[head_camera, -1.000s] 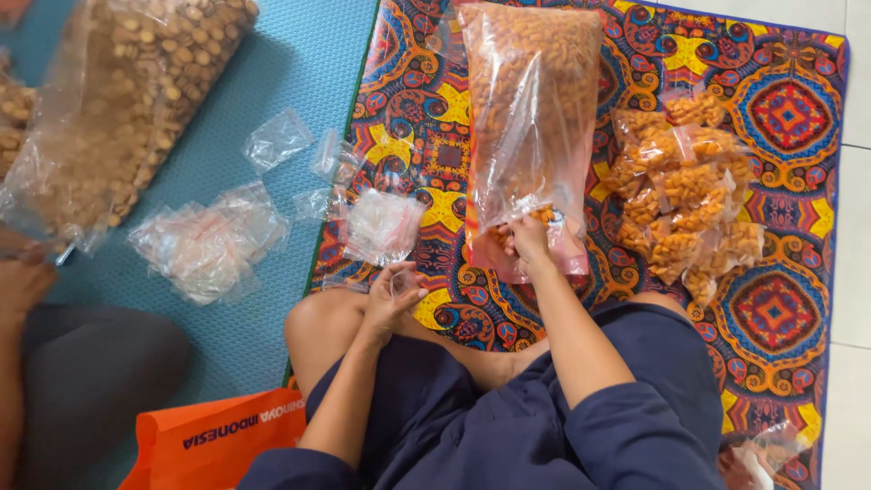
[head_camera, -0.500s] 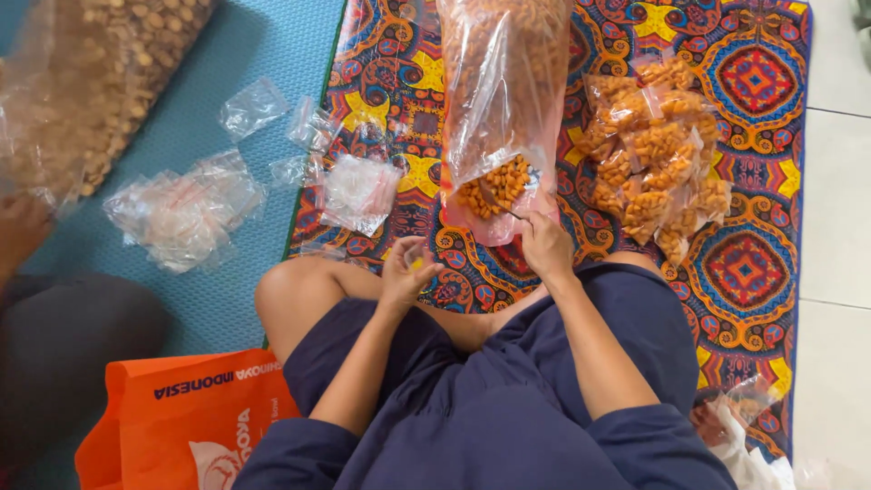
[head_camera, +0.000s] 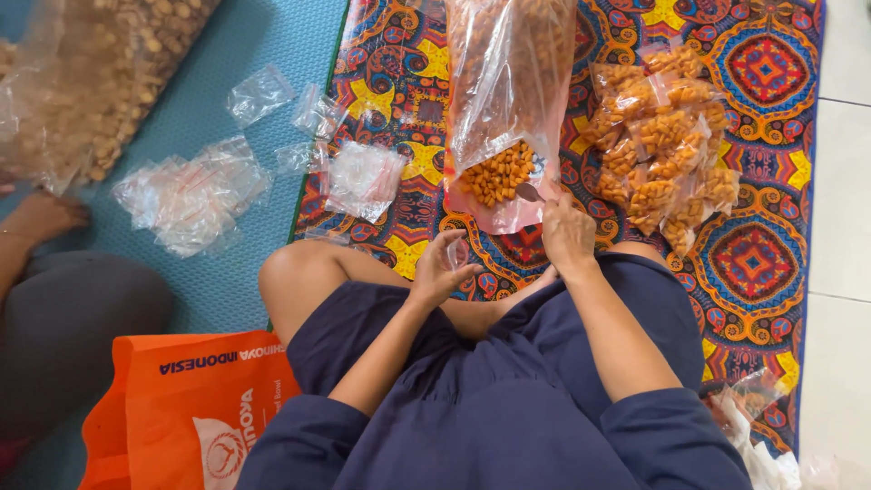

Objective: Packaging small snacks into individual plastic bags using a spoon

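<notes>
one big bag (head_camera: pixel 508 100) of orange snacks lies ahead; right hand (head_camera: pixel 567 231) pinches a spoon (head_camera: pixel 529 191) at its mouth (left hand (head_camera: pixel 442 270) grips one small pouch (head_camera: pixel 457 253)). filled packets (head_camera: pixel 667 136) crowd rightward, mat (head_camera: pixel 753 263) bare beyond.

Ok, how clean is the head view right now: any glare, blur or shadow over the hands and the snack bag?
Head view: soft, even daylight, no hard shadows; the left hand and right hand are fairly sharp; the clear big bag shows pale sheen that washes out its upper contents, though the orange snacks at its mouth read clearly; the pile of empty small bags also glints.
</notes>
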